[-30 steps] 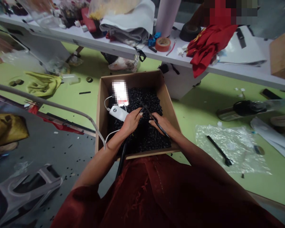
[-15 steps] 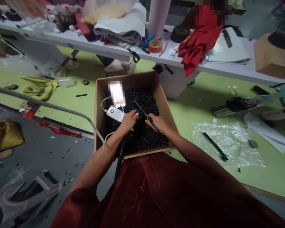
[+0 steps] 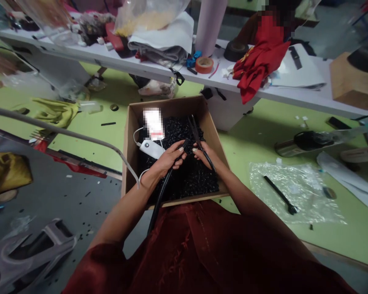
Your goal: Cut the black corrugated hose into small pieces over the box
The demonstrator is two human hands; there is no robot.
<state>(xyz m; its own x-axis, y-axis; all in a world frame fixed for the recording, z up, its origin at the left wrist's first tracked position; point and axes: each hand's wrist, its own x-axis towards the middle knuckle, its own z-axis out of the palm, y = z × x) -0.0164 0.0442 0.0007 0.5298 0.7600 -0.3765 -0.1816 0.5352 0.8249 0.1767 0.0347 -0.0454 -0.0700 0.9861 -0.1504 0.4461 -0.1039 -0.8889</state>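
A long black corrugated tube (image 3: 162, 191) runs up from beside my lap into my left hand (image 3: 171, 158), whose fingers are wrapped round it near its dark upper end. In my right hand (image 3: 207, 156) is a pair of scissors (image 3: 195, 131), blades pointing away from me and slightly apart. My right thumb and fingertips are close to the tube's end; whether they touch it I cannot tell. Both hands are over a cardboard box (image 3: 220, 151) filled with small black pieces (image 3: 199, 181). A white power bank (image 3: 151, 149) and a bright phone screen (image 3: 153, 123) lie on the pieces.
A grey hose (image 3: 88, 141) crosses at the left. On the green table to the right are a clear plastic sheet (image 3: 313, 188), a black stick-like part (image 3: 279, 192) and a bottle (image 3: 290, 146). Behind stands a white shelf with orange tape (image 3: 204, 65) and red cloth (image 3: 260, 67).
The scissors have swung from pointing up-left across the tube's end to pointing away from me, clear of it. My left hand has shifted slightly right, and the tube's end is more exposed.
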